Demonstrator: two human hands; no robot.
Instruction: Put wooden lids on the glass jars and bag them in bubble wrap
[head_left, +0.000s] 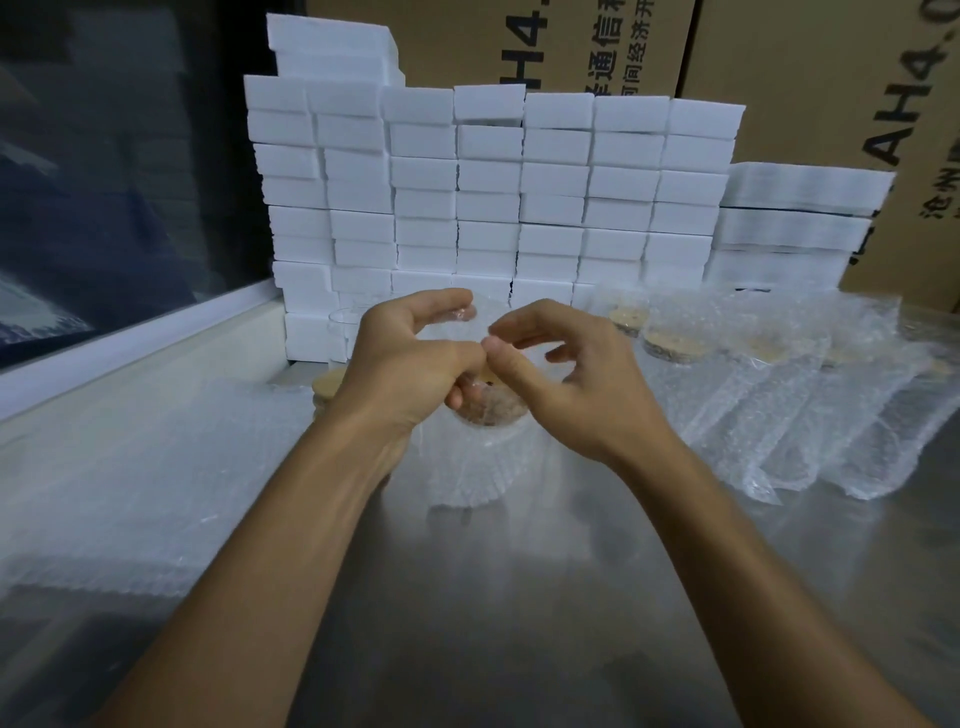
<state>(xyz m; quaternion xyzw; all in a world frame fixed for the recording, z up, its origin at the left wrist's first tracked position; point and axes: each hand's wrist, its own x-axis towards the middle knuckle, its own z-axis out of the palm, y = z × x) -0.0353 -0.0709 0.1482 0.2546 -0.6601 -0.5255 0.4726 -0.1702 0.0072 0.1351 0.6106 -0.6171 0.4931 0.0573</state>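
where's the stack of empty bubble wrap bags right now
In the head view, the stack of bubble wrap bags lies flat on the metal table, to the left of the left hand and in front of the white foam blocks.

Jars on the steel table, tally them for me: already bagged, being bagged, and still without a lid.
Bagged jars at right, lids plainly showing: 4
Jar going into bubble bag, gripped by left hand and right hand: 1
Unlidded glass jar behind left hand: 1
Total: 6

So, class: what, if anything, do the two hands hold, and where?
Both hands pinch the open top edge of a bubble-wrap bag with a lidded jar inside.
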